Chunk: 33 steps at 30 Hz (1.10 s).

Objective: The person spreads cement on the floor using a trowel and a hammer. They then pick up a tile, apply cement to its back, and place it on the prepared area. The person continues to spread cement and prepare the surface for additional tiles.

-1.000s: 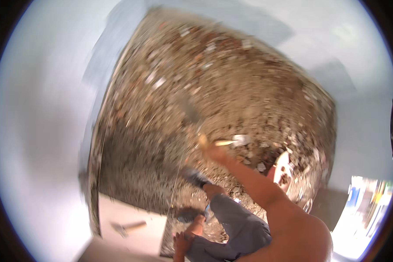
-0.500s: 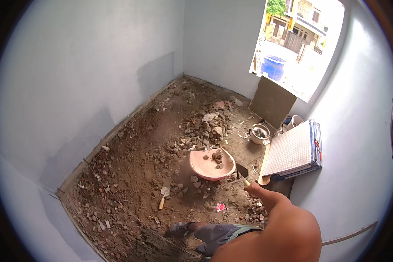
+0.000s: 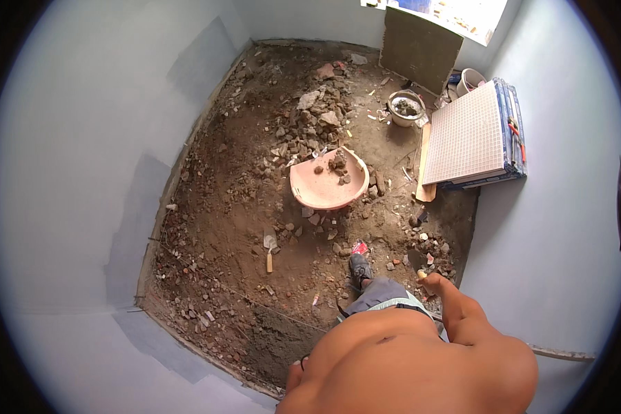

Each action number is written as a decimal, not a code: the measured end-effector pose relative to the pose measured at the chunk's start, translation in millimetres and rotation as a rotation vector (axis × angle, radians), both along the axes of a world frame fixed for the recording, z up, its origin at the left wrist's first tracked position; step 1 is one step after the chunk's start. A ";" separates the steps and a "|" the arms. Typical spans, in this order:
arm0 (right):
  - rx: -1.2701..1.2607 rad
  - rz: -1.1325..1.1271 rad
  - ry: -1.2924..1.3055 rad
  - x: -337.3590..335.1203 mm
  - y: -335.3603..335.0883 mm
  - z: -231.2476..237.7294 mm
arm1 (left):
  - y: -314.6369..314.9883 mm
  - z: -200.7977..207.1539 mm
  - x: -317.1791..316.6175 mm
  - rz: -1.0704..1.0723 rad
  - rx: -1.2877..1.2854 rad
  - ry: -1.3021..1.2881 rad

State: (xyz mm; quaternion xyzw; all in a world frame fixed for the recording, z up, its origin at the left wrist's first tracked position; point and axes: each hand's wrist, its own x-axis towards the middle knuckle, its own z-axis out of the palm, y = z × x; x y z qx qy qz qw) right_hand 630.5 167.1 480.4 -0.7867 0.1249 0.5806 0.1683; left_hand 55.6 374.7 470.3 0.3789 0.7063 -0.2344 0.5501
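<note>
Trowel with a pale yellow handle and dark blade (image 3: 421, 274), right of centre, lower frame, gripped in the right hand (image 3: 433, 281).
Fingers closed around the handle; right arm lowered, elbow bent. Blade, just beyond the hand, blends into dark soil (image 3: 393, 234); outline indistinct. Left hand hidden at the bare torso (image 3: 393, 366), lower edge; its state cannot be determined.

Rubble bits (image 3: 444, 248) round held trowel (image 3: 421, 274), w/ open dirt (image 3: 234, 186) L of pink basin (image 3: 321, 191)

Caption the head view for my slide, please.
Right hand gripping a pale-handled trowel, a second trowel lying on soil near a pink basin holding rubble.
</note>
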 end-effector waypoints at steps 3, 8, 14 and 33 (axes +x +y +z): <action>0.026 0.148 0.000 35.6 31.5 34.5 | 68.0 9.0 55.5 -0.044 0.041 0.028; 0.315 -0.016 -0.196 113.7 23.5 18.8 | 174.4 72.4 227.0 -0.005 0.246 -0.133; 0.214 0.003 -0.200 151.0 42.6 59.5 | 237.3 73.4 315.1 -0.204 0.375 -0.360; 0.158 -0.948 0.337 -85.3 -58.5 -89.7 | 306.8 -18.9 342.5 -0.630 0.031 0.061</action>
